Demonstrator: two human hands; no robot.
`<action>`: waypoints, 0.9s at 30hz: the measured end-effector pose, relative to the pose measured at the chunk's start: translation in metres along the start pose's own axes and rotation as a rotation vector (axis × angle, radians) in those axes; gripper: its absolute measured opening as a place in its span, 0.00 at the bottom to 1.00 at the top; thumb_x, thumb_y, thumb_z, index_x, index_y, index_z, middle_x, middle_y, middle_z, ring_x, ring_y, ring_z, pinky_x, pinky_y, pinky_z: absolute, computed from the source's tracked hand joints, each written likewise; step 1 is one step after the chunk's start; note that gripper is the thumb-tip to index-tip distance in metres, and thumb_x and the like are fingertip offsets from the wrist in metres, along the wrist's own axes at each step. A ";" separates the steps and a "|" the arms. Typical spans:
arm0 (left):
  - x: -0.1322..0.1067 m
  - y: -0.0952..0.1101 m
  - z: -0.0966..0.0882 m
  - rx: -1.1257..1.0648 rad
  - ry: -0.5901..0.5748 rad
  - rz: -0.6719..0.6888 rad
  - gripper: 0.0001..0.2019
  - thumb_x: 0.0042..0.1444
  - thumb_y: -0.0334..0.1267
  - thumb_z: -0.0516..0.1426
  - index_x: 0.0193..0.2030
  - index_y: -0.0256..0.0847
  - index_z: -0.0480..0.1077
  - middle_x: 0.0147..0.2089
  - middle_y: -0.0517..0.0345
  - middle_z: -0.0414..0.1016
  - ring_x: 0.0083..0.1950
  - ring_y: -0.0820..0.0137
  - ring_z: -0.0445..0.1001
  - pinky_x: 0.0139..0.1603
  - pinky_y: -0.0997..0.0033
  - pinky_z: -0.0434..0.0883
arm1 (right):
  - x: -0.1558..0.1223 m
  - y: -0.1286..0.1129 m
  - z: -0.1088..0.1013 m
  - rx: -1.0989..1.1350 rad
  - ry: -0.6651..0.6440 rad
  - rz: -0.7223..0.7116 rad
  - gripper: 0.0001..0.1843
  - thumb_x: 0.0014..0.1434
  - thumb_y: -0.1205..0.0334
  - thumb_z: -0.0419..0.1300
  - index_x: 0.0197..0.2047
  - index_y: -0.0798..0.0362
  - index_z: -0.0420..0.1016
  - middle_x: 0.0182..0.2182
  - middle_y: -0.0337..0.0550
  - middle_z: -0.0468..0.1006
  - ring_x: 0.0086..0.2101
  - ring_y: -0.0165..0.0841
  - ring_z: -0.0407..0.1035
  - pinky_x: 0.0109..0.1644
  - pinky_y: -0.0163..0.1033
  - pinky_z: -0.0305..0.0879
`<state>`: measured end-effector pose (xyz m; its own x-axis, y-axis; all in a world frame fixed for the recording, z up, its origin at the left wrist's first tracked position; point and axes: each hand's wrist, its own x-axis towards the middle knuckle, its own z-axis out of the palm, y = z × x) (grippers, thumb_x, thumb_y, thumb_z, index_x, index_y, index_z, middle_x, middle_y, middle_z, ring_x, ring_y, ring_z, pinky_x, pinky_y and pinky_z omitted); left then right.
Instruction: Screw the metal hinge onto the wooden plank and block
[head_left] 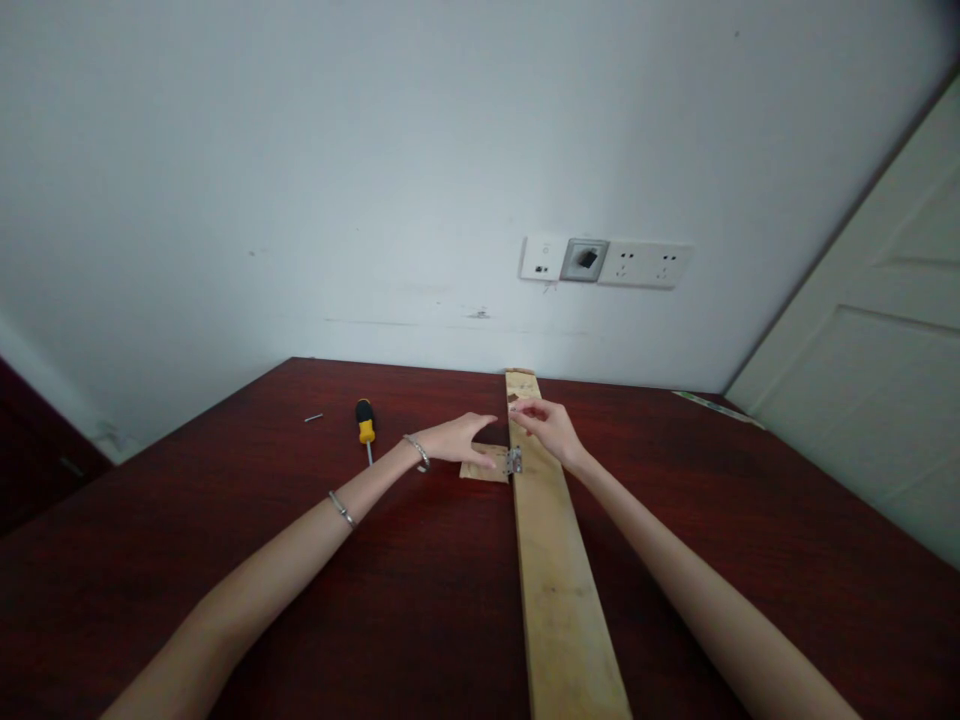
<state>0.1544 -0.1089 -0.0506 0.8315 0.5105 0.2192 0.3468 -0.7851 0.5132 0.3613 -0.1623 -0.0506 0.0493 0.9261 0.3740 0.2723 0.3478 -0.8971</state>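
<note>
Straddling the silver metal hinge (515,460) on the long pale wooden board (562,580), left hand (452,438) gaped empty, right hand (551,427) bunched, grip unclear; bumping the small tan wooden block (480,474) could've skewed alignment.

Looking across a dark red-brown wooden tabletop (390,620) to a scuffed, pale painted wall (375,150), with white rectangular wall plates (646,265) flanking a square grey-framed outlet (584,260). Farther right, on to a white panelled door (870,330), with a narrow, pale patterned strip (718,408) lying at the tabletop's far right corner.
</note>
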 end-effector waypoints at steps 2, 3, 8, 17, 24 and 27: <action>-0.003 -0.002 0.004 0.078 -0.119 -0.007 0.47 0.40 0.54 0.68 0.65 0.34 0.59 0.62 0.35 0.64 0.61 0.50 0.65 0.58 0.58 0.63 | 0.000 0.003 -0.002 -0.005 -0.015 0.010 0.14 0.46 0.50 0.65 0.28 0.53 0.77 0.29 0.44 0.80 0.31 0.34 0.72 0.35 0.39 0.69; -0.003 -0.002 0.006 0.095 -0.154 -0.011 0.49 0.40 0.55 0.68 0.66 0.33 0.57 0.62 0.34 0.64 0.61 0.50 0.65 0.58 0.58 0.63 | -0.001 0.005 -0.003 -0.008 -0.022 0.010 0.14 0.46 0.50 0.65 0.28 0.53 0.77 0.29 0.43 0.80 0.31 0.34 0.73 0.36 0.40 0.69; -0.003 0.003 0.012 0.104 -0.182 0.003 0.47 0.42 0.53 0.67 0.66 0.34 0.56 0.60 0.35 0.65 0.59 0.50 0.66 0.57 0.57 0.63 | -0.006 0.008 -0.003 -0.031 -0.071 -0.001 0.11 0.47 0.54 0.64 0.27 0.54 0.77 0.28 0.42 0.80 0.31 0.34 0.73 0.41 0.41 0.69; -0.004 0.005 0.010 0.036 -0.114 -0.005 0.40 0.41 0.44 0.68 0.61 0.39 0.61 0.52 0.45 0.70 0.52 0.57 0.70 0.52 0.62 0.66 | -0.011 0.014 -0.004 -0.075 -0.127 -0.019 0.10 0.49 0.55 0.64 0.27 0.53 0.79 0.29 0.42 0.81 0.32 0.34 0.73 0.43 0.41 0.69; -0.006 0.011 0.008 0.015 -0.137 -0.025 0.43 0.41 0.41 0.68 0.64 0.39 0.56 0.53 0.46 0.69 0.53 0.58 0.69 0.54 0.61 0.65 | -0.012 0.016 -0.005 -0.075 -0.165 -0.010 0.10 0.49 0.55 0.65 0.29 0.54 0.79 0.31 0.43 0.81 0.32 0.34 0.74 0.42 0.40 0.69; -0.007 0.013 0.009 0.011 -0.133 -0.016 0.44 0.41 0.42 0.68 0.65 0.39 0.54 0.54 0.46 0.69 0.54 0.58 0.69 0.55 0.60 0.64 | -0.012 0.016 -0.006 -0.071 -0.185 -0.011 0.10 0.48 0.55 0.65 0.29 0.53 0.79 0.31 0.42 0.81 0.33 0.34 0.74 0.42 0.40 0.69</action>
<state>0.1570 -0.1260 -0.0523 0.8759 0.4722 0.0991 0.3640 -0.7815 0.5066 0.3711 -0.1690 -0.0679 -0.1292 0.9357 0.3282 0.3389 0.3527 -0.8722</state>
